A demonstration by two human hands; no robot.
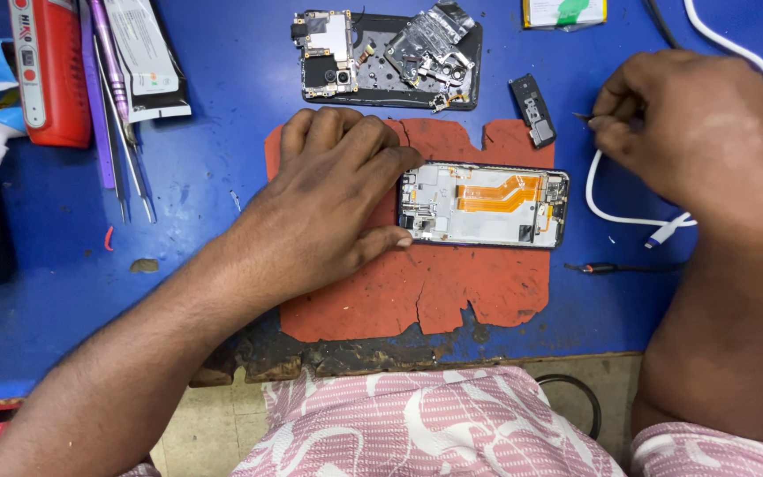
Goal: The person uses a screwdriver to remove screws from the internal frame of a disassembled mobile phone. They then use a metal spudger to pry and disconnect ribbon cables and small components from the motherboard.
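Observation:
An opened phone (485, 205) lies on a torn red mat (434, 283), its inner frame and an orange flex cable showing. My left hand (328, 199) rests on the mat and grips the phone's left end between thumb and fingers. My right hand (691, 141) hovers to the right of the phone, fingers pinched on a thin tool whose tip (583, 116) points left. A small black part (533, 109) lies just left of that tip.
A black back cover with loose circuit boards (388, 60) sits behind the mat. Tweezers (125, 150), a red case (46, 71) and a dark packet (147, 57) lie at the far left. A white cable (629, 219) loops at the right on the blue bench (205, 159).

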